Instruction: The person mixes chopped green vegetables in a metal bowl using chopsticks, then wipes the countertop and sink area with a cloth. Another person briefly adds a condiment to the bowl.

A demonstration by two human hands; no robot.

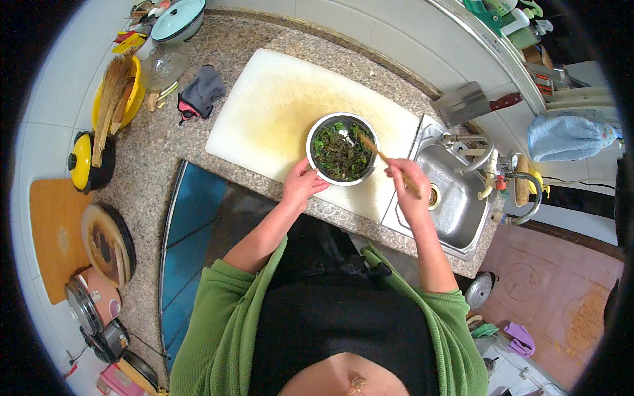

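Observation:
My left hand [301,184] holds the near left side of a round stainless steel bowl [337,182], its thumb by the rim. Chopped dark green leaves [342,156] fill much of the bowl, with a small white patch of something on top near the far side. Wooden chopsticks [384,157] are gripped in my right hand [410,188]. Their far ends dip into the leaves at the bowl's upper right. Under the bowl lies a large white cutting board [257,109], stained yellow in the middle.
A steel sink [453,213] with a faucet [478,153] adjoins the board on the right. Behind it, a cleaver [465,105] leans at the wall. Left on the granite counter [153,143] are a grey cloth item [203,91], a yellow basin [133,99] and a lidded pot [91,161].

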